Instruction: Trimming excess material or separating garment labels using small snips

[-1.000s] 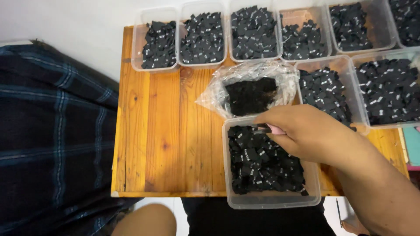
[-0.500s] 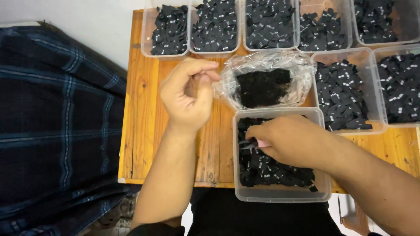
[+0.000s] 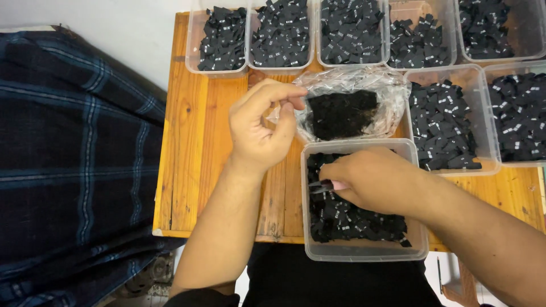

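Labels, small and black, fill the clear plastic tub (image 3: 364, 250) at the near edge of the wooden table (image 3: 193, 170). The right hand (image 3: 375, 179) is dipped into that tub, its fingertips closed on a few labels (image 3: 341, 219). Just beyond the tub, an open plastic bag (image 3: 352, 102) of black pieces is pinched at its edge by the left hand (image 3: 261, 128).

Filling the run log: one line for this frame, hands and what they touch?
left hand: pinching edge of clear plastic bag | right hand: in near clear tub, on black labels | surface: wooden table
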